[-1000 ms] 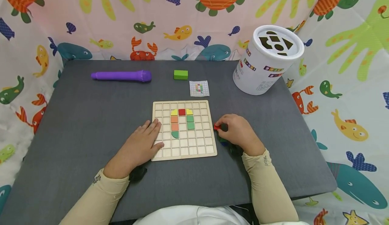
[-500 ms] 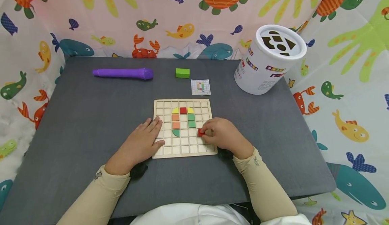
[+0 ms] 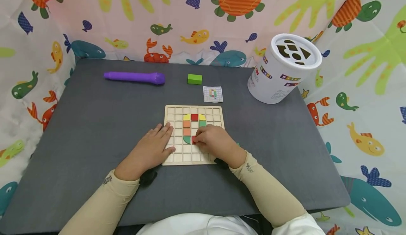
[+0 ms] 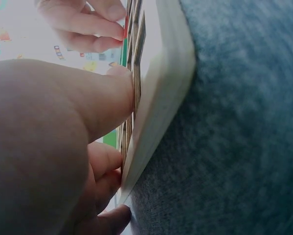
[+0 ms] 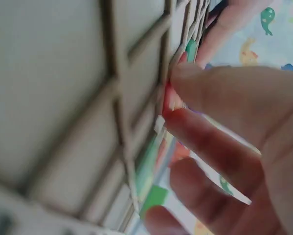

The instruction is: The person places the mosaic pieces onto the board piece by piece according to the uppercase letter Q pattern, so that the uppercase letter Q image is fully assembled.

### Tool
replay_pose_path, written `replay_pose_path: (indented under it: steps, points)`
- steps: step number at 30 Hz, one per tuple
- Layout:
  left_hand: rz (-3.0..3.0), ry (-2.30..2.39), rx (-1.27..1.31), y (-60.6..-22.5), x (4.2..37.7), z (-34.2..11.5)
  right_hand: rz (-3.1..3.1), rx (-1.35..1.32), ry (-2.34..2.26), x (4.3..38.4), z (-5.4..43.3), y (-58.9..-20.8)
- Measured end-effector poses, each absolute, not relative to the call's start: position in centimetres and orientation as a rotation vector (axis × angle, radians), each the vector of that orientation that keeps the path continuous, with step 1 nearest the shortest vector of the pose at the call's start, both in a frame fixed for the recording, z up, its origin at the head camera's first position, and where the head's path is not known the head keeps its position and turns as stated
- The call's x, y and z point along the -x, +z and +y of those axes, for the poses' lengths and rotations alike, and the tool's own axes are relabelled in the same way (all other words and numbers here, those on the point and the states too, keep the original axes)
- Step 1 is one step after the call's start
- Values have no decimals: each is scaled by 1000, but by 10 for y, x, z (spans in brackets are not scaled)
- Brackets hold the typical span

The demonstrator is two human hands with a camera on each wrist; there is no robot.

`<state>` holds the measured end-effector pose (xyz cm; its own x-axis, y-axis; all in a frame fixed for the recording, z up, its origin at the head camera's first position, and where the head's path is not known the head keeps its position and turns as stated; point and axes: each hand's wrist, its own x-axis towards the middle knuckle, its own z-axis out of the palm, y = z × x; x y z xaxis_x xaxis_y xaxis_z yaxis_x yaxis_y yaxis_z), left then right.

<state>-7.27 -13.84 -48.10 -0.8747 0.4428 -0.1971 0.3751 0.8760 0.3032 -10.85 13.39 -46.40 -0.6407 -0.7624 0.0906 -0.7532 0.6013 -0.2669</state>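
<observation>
A wooden grid board (image 3: 173, 158) lies on the grey table. Toward its middle, a red tile (image 3: 193, 140) sits between the thumb and index finger of my right hand (image 3: 218, 144), right beside a green quarter-round tile (image 3: 187, 139). The right wrist view shows the pinched red tile (image 5: 168, 98) close against the grid. My left hand (image 3: 146, 152) rests with straight fingers on the board's left edge, thumb on the grid. Two orange tiles (image 3: 186, 128), two yellow corner tiles (image 3: 186, 117), a red square (image 3: 194, 117) and a green square (image 3: 202, 123) lie in cells; the right hand hides part of the grid.
Behind the board lie a small pattern card (image 3: 213, 94), a lime green block (image 3: 195, 79) and a purple stick (image 3: 134, 77). A white tub (image 3: 279, 76) with shaped holes in its lid stands back right. A bit of green (image 3: 238, 144) shows past the right wrist.
My right hand has carried the red tile from the table right of the board leftward over the grid, to the green quarter-round tile. The left hand has stayed on the board's edge.
</observation>
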Motion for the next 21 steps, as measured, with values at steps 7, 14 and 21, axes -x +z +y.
replay_pose_path:
  steps: [7,14,21]
  points:
    - [2774,393,-644,-478,74,-137,2888,1091,-552,106,184,-438]
    - [2781,392,-638,-476,77,-137,2896,794,-489,89,243,-433]
    - [2771,408,-628,-478,75,-138,2834,806,-475,73,256,-463]
